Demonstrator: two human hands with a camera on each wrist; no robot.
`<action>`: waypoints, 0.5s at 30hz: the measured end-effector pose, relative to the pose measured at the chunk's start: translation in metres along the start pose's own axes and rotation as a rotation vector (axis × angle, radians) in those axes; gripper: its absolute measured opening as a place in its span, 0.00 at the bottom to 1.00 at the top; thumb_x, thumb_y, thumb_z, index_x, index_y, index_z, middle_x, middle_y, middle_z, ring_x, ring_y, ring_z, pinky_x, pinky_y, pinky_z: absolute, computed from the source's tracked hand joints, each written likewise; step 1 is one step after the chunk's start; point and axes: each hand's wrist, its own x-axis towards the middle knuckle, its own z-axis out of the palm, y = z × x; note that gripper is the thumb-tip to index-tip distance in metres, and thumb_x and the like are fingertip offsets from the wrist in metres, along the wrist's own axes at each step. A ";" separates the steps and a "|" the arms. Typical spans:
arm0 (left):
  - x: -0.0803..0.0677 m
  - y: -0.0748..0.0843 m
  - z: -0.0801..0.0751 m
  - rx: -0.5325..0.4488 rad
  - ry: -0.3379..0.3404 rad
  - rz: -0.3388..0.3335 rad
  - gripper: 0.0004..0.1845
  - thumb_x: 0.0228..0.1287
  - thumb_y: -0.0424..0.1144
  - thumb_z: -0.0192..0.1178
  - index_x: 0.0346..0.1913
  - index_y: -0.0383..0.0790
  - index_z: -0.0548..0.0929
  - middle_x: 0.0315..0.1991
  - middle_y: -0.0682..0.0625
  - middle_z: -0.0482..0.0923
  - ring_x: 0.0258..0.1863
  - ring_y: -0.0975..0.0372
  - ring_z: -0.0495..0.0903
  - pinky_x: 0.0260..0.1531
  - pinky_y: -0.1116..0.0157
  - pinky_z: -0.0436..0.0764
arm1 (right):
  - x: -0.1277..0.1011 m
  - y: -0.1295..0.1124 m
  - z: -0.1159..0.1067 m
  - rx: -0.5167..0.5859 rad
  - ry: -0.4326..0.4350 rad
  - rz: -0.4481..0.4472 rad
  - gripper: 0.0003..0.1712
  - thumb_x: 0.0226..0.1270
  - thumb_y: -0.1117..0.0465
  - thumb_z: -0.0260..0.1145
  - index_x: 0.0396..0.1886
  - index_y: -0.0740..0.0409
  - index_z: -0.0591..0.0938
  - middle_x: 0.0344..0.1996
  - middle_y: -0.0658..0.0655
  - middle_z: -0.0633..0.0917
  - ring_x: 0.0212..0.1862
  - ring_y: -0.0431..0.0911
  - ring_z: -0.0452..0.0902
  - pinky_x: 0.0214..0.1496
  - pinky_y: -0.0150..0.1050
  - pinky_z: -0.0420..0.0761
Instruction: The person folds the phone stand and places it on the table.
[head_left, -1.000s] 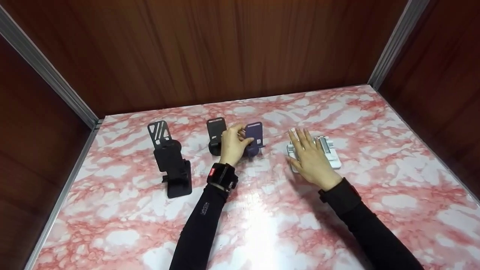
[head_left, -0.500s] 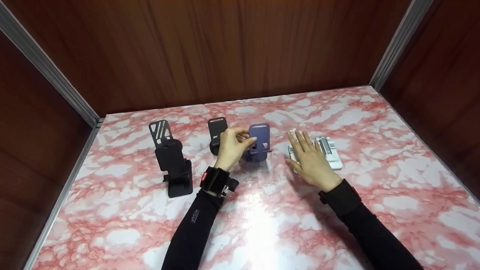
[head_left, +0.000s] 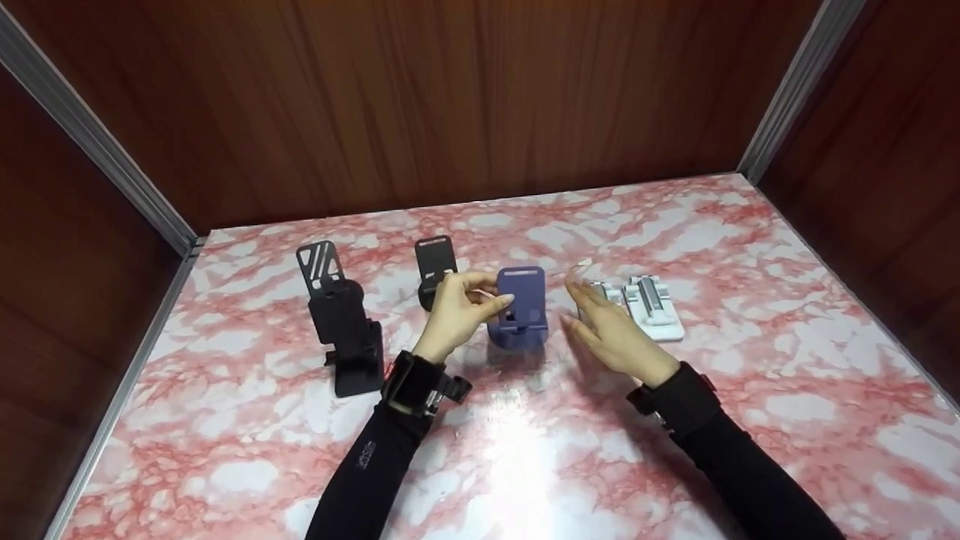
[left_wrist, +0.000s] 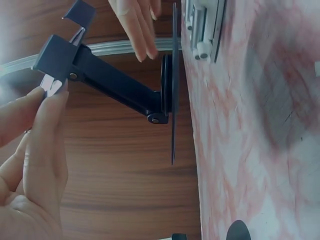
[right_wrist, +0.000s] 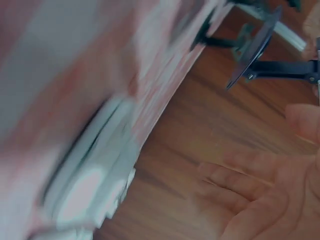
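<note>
A purple phone stand (head_left: 522, 296) is pinched at its upper plate's left edge by my left hand (head_left: 459, 311). In the left wrist view its folding arm and round base (left_wrist: 174, 100) show side-on, the base appearing a little off the table. My right hand (head_left: 615, 334), fingers straight and holding nothing, hovers beside two white phone stands. One folded white stand (head_left: 654, 307) lies in plain sight to its right; the other (head_left: 609, 290) is partly hidden behind the fingers. In the right wrist view, a blurred white stand (right_wrist: 90, 175) is near the open palm (right_wrist: 270, 200).
A black phone stand (head_left: 435, 259) stands behind my left hand, partly covered by it. Farther left are a black stand (head_left: 341, 322) and, behind it, one with a slatted plate (head_left: 319, 262). Wood-grain panels (head_left: 480, 97) enclose the marbled pink table (head_left: 247, 420).
My left hand has brought the purple phone stand toward me and to the right, turning its plate to face me. My right hand has lifted and tilted off the white stands, uncovering more of them.
</note>
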 end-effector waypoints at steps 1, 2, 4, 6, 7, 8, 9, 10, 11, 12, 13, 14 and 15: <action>-0.002 0.000 0.000 -0.019 -0.003 -0.010 0.13 0.53 0.33 0.67 0.42 0.33 0.83 0.32 0.41 0.82 0.25 0.64 0.81 0.27 0.65 0.85 | 0.000 -0.002 0.000 0.043 -0.004 0.002 0.32 0.72 0.53 0.50 0.69 0.66 0.57 0.66 0.69 0.64 0.65 0.63 0.62 0.67 0.57 0.62; -0.003 0.001 -0.001 -0.039 -0.006 -0.020 0.14 0.52 0.33 0.67 0.43 0.32 0.83 0.32 0.42 0.81 0.25 0.64 0.81 0.27 0.64 0.85 | 0.000 -0.004 0.001 0.079 -0.007 0.001 0.31 0.72 0.53 0.51 0.68 0.66 0.60 0.64 0.69 0.68 0.62 0.62 0.67 0.65 0.55 0.66; -0.006 0.005 -0.001 -0.065 -0.012 -0.027 0.14 0.52 0.32 0.67 0.42 0.30 0.82 0.32 0.42 0.81 0.25 0.63 0.81 0.28 0.64 0.85 | 0.000 -0.007 0.002 0.165 -0.030 0.015 0.30 0.72 0.52 0.51 0.66 0.66 0.63 0.60 0.66 0.73 0.57 0.59 0.73 0.61 0.51 0.72; -0.009 0.008 -0.001 -0.086 -0.022 -0.026 0.13 0.53 0.31 0.66 0.42 0.29 0.82 0.31 0.42 0.81 0.25 0.63 0.80 0.28 0.63 0.85 | 0.000 -0.009 0.003 0.267 -0.072 0.044 0.30 0.72 0.51 0.51 0.66 0.63 0.65 0.60 0.63 0.74 0.55 0.55 0.76 0.59 0.48 0.75; -0.011 0.011 -0.001 -0.093 -0.030 -0.025 0.12 0.53 0.30 0.66 0.41 0.28 0.81 0.31 0.42 0.80 0.25 0.62 0.80 0.28 0.63 0.85 | 0.001 -0.010 0.004 0.347 -0.099 0.058 0.30 0.72 0.51 0.51 0.66 0.63 0.64 0.60 0.63 0.74 0.55 0.54 0.76 0.59 0.47 0.76; -0.013 0.014 -0.001 -0.098 -0.038 -0.023 0.12 0.53 0.30 0.66 0.40 0.27 0.81 0.30 0.42 0.80 0.25 0.62 0.80 0.28 0.63 0.85 | 0.001 -0.010 0.005 0.434 -0.127 0.073 0.29 0.72 0.52 0.51 0.66 0.64 0.64 0.60 0.64 0.74 0.59 0.53 0.74 0.61 0.46 0.74; -0.015 0.018 -0.001 -0.094 -0.044 -0.016 0.11 0.53 0.29 0.65 0.40 0.27 0.81 0.30 0.41 0.80 0.24 0.62 0.80 0.28 0.64 0.85 | 0.001 -0.010 0.007 0.526 -0.158 0.097 0.30 0.72 0.52 0.51 0.67 0.63 0.63 0.61 0.64 0.73 0.59 0.53 0.74 0.62 0.46 0.73; -0.018 0.022 -0.001 -0.093 -0.049 -0.012 0.11 0.53 0.29 0.65 0.39 0.26 0.81 0.30 0.40 0.80 0.24 0.62 0.80 0.28 0.64 0.85 | 0.001 -0.009 0.008 0.612 -0.184 0.116 0.30 0.72 0.53 0.51 0.67 0.63 0.62 0.61 0.65 0.73 0.59 0.53 0.74 0.62 0.46 0.73; -0.021 0.027 -0.002 -0.086 -0.051 -0.008 0.11 0.53 0.28 0.65 0.39 0.26 0.81 0.30 0.40 0.80 0.24 0.62 0.80 0.27 0.65 0.85 | 0.001 -0.009 0.010 0.693 -0.211 0.138 0.30 0.72 0.54 0.50 0.68 0.64 0.61 0.60 0.65 0.73 0.57 0.52 0.75 0.61 0.47 0.74; -0.023 0.031 -0.002 -0.078 -0.050 -0.002 0.10 0.53 0.28 0.65 0.39 0.26 0.81 0.29 0.40 0.80 0.24 0.62 0.80 0.27 0.67 0.84 | 0.001 -0.009 0.012 0.786 -0.241 0.163 0.30 0.72 0.54 0.50 0.68 0.64 0.60 0.60 0.66 0.74 0.56 0.52 0.76 0.60 0.49 0.74; -0.025 0.035 -0.002 -0.069 -0.049 0.004 0.10 0.53 0.28 0.64 0.38 0.26 0.81 0.29 0.39 0.80 0.23 0.63 0.80 0.27 0.69 0.83 | 0.001 -0.007 0.014 0.869 -0.266 0.188 0.31 0.72 0.54 0.50 0.69 0.65 0.58 0.58 0.67 0.74 0.54 0.52 0.78 0.60 0.50 0.74; -0.027 0.039 -0.002 -0.058 -0.047 0.012 0.10 0.53 0.28 0.65 0.38 0.26 0.81 0.29 0.39 0.80 0.23 0.64 0.79 0.26 0.70 0.83 | 0.001 -0.007 0.016 0.933 -0.287 0.210 0.31 0.73 0.55 0.50 0.69 0.65 0.58 0.58 0.67 0.75 0.52 0.52 0.79 0.60 0.52 0.74; -0.028 0.041 -0.002 -0.048 -0.045 0.021 0.09 0.53 0.28 0.65 0.38 0.26 0.81 0.29 0.38 0.81 0.22 0.65 0.79 0.26 0.72 0.82 | 0.001 -0.006 0.017 0.984 -0.304 0.225 0.31 0.73 0.54 0.50 0.69 0.64 0.57 0.57 0.66 0.76 0.51 0.51 0.80 0.59 0.53 0.74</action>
